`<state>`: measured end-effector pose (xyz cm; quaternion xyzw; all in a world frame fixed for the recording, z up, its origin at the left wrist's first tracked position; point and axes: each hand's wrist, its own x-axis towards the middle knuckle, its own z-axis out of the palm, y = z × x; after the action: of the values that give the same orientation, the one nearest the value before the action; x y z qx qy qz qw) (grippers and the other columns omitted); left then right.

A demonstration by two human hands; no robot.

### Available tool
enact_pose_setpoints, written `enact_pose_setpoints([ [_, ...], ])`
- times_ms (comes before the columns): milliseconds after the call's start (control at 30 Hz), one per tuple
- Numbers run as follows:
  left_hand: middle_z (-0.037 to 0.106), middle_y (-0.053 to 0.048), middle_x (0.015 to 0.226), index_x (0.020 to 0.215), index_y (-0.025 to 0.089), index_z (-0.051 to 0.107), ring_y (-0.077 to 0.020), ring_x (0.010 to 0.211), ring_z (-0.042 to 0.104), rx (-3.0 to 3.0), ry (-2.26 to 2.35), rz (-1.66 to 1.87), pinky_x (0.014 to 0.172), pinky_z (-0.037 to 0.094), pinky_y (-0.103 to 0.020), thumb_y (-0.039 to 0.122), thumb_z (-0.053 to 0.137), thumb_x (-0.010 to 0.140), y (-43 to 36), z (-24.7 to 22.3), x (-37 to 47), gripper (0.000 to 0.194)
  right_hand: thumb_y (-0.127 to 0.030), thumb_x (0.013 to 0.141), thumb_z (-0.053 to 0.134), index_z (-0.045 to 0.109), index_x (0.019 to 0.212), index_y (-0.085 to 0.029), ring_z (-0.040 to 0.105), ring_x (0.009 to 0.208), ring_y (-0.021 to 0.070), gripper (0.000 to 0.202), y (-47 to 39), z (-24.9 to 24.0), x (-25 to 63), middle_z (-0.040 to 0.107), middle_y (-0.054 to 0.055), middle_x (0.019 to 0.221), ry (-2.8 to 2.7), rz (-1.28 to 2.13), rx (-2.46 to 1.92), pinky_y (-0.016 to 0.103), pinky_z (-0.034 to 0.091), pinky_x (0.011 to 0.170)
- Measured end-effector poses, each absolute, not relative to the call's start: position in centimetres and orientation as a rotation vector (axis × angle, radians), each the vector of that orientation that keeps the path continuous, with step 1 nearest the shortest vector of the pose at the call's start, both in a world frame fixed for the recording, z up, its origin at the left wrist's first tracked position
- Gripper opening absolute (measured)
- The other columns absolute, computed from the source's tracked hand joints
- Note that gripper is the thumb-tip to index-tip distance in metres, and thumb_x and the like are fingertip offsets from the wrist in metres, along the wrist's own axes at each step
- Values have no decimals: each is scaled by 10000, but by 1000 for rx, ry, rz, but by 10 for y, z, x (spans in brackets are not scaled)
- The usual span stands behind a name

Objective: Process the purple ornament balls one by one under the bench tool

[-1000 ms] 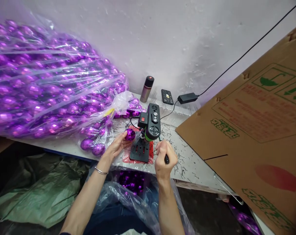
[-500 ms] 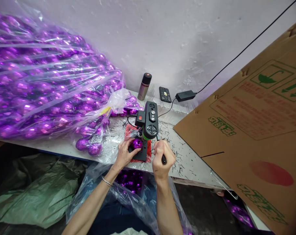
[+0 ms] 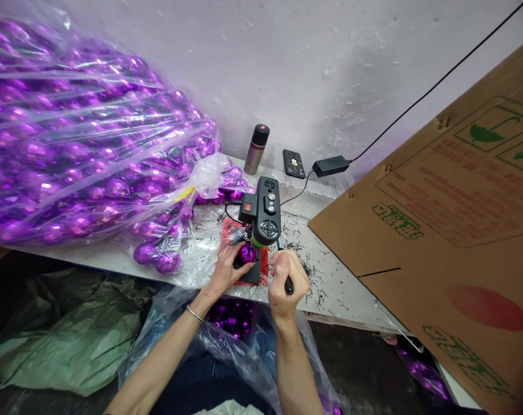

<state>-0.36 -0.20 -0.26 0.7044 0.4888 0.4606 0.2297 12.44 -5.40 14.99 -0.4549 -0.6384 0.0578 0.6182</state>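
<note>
A shiny purple ball ornament point(image 3: 247, 252) sits under the head of a small black bench drill press point(image 3: 268, 207). Thumb and fingers of my left hand point(image 3: 229, 265) grip the ball from its left and near sides, just above the press's black base point(image 3: 249, 274). To the right of the press, my right hand point(image 3: 288, 279) is closed in a fist round the black lever handle point(image 3: 289, 286). The spot where the drill meets the ball is mostly hidden by the press head. A red sheet point(image 3: 264, 262) lies beneath the base.
A big clear bag of purple balls point(image 3: 93, 150) fills the left, with loose balls point(image 3: 166, 262) by its tied neck. Behind the press are a bottle point(image 3: 257, 150), a phone point(image 3: 293, 163) and a power adapter point(image 3: 331, 166). A cardboard box point(image 3: 438, 230) stands right. Dark shavings point(image 3: 322, 282) litter the table.
My left hand has shifted slightly right with the ball, bringing it further under the press head. My right hand stays on the lever, nearly in place. The view has shifted slightly.
</note>
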Motion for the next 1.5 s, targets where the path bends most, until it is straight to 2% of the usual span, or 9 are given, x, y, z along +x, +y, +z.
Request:
enact_pose_setpoints([
  [167, 728, -122, 1244, 1357, 211, 602, -303, 1187, 672, 1948, 1336, 1281, 1094, 483, -504, 457, 748, 879, -3, -2, -4, 557, -103, 995, 423, 479, 703, -219, 554, 642, 122, 319, -53, 126, 124, 543, -10, 674, -1507, -11, -997, 278, 420, 591],
  [333, 721, -125, 1273, 1351, 217, 606, -299, 1177, 675, 1955, 1340, 1251, 1058, 508, -486, 448, 737, 893, -4, -1, -4, 529, -159, 1010, 397, 475, 714, -227, 549, 599, 117, 314, -48, 95, 126, 550, -11, 675, -1517, -150, -957, 271, 419, 556],
  [700, 743, -114, 1211, 1351, 216, 600, -288, 1145, 694, 2027, 1330, 1312, 1048, 521, -483, 437, 747, 892, -4, -3, -5, 530, -224, 1043, 368, 459, 708, -228, 522, 605, 120, 347, -44, 77, 127, 529, -10, 684, -1500, -139, -913, 278, 422, 585],
  [1000, 745, -109, 1181, 1348, 215, 602, -289, 1138, 694, 2004, 1314, 1321, 1056, 516, -490, 443, 752, 886, -3, -3, -5, 537, -257, 1070, 321, 435, 716, -234, 495, 588, 114, 373, -40, 82, 135, 519, -19, 666, -1594, -216, -857, 276, 422, 591],
  [1133, 743, -109, 1184, 1345, 215, 604, -289, 1137, 694, 1976, 1312, 1311, 1055, 519, -487, 436, 760, 879, -3, -3, -4, 538, -261, 1061, 362, 450, 707, -231, 496, 582, 109, 367, -38, 77, 135, 536, -21, 667, -1612, -219, -828, 265, 421, 576],
  [1233, 737, -114, 1209, 1347, 215, 603, -287, 1143, 692, 1973, 1288, 1312, 1059, 521, -486, 436, 760, 879, -3, -3, -4, 540, -223, 1049, 361, 441, 691, -230, 500, 584, 113, 367, -39, 80, 132, 525, -19, 661, -1581, -206, -834, 268, 409, 564],
  [1367, 740, -111, 1190, 1343, 217, 611, -287, 1126, 700, 1958, 1297, 1305, 1045, 534, -490, 446, 771, 869, -1, -2, -4, 551, -111, 1016, 379, 431, 672, -222, 518, 606, 113, 365, -44, 109, 126, 479, -26, 636, -1487, -98, -908, 271, 383, 569],
  [1500, 732, -125, 1214, 1352, 215, 595, -297, 1152, 700, 1936, 1335, 1363, 1014, 565, -486, 470, 754, 883, -8, 5, -4, 557, -146, 1024, 425, 434, 655, -216, 492, 604, 110, 376, -47, 145, 123, 468, -29, 637, -1405, 99, -1027, 284, 369, 580],
])
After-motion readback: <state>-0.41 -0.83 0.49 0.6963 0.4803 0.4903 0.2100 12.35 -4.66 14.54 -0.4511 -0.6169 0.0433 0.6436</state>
